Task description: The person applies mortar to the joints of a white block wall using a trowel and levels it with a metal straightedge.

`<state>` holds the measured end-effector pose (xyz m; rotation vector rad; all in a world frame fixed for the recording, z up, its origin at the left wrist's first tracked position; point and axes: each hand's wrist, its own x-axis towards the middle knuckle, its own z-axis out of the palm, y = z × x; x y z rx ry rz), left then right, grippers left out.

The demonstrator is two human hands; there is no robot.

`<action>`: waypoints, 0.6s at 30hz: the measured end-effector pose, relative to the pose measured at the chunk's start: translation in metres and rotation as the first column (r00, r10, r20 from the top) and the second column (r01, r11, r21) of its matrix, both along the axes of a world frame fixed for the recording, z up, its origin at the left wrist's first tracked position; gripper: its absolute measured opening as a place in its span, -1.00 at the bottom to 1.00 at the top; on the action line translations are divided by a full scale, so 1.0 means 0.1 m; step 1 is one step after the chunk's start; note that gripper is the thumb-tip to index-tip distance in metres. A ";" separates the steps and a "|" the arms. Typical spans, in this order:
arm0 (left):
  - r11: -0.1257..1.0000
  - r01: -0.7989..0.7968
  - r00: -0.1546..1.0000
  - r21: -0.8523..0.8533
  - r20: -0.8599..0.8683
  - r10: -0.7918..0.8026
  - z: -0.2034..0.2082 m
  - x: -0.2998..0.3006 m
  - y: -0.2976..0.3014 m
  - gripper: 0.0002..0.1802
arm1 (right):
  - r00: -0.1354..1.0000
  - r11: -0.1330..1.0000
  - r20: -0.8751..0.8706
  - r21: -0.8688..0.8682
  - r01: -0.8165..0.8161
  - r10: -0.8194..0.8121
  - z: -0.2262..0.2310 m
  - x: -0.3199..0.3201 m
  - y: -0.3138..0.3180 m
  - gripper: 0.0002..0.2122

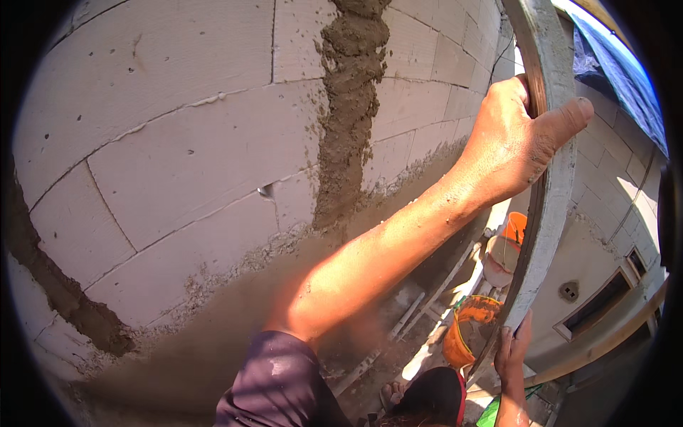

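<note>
A long, narrow board [548, 235] with a pale grey face and a brown edge stands upright at my right, bent by the lens. My left hand [518, 135] grips its upper part, thumb stretched over the pale face and fingers mostly hidden behind it. Lower down, my right hand [514, 349] holds the same board near its bottom. My left forearm crosses in front of the light block wall [192, 156]. That wall carries a vertical strip of wet grey-brown mortar [348, 107], rough and ridged, with splashes beside it.
Another mortar strip [67, 302] runs down the wall's left side. Below right stand an orange bucket [459, 341], a whitish bucket [500, 262] and another orange bucket [516, 226], near long pale bars [420, 313]. A blue tarp [619, 71] hangs by the right-hand wall [597, 206].
</note>
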<state>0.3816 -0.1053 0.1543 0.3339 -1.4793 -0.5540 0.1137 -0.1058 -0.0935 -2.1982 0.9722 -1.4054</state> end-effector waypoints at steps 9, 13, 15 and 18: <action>0.839 -0.527 0.837 0.134 0.254 0.485 -0.66 0.87 0.14 -0.23 | 0.984 0.949 0.164 -0.315 -0.012 0.066 1.86 0.56 -0.14 -0.72; 0.659 -0.715 0.685 0.235 0.424 0.592 -1.38 1.25 0.52 -0.26 | 0.962 0.921 0.202 -0.377 -0.097 0.184 2.96 0.91 -0.24 -0.68; 0.637 -0.716 0.686 0.286 0.455 0.568 -1.57 1.33 0.71 -0.25 | 0.964 0.918 0.198 -0.385 -0.092 0.179 3.53 1.04 -0.15 -0.60; 0.707 -0.606 0.771 0.366 0.491 0.406 -1.84 1.11 0.83 -0.23 | 0.987 0.889 0.154 -0.457 0.030 0.046 4.41 1.17 -0.17 -0.48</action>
